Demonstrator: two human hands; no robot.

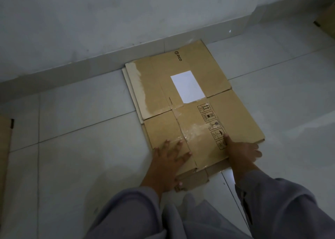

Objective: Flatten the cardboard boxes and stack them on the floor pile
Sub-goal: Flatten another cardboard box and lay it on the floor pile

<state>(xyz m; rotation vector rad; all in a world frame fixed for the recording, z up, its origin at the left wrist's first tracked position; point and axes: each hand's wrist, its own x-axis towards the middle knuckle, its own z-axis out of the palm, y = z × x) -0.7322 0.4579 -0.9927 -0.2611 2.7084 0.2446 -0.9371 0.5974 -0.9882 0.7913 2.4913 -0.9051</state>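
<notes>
A flattened brown cardboard box (192, 101) with a white label, handling symbols and clear tape lies on top of a floor pile of flat cardboard (195, 180), whose edges stick out at the left and near side. My left hand (168, 162) lies flat on the near left part of the top box, fingers spread, thumb curled around the near edge. Over on the near right part, my right hand (241, 151) presses down beside the printed symbols, fingers apart. Both arms wear grey sleeves.
The pile lies on a pale tiled floor (81, 157), its far end close to the wall's skirting (90, 61). Another piece of cardboard (4, 148) shows at the left edge of view, and a brown box (328, 19) at the top right corner.
</notes>
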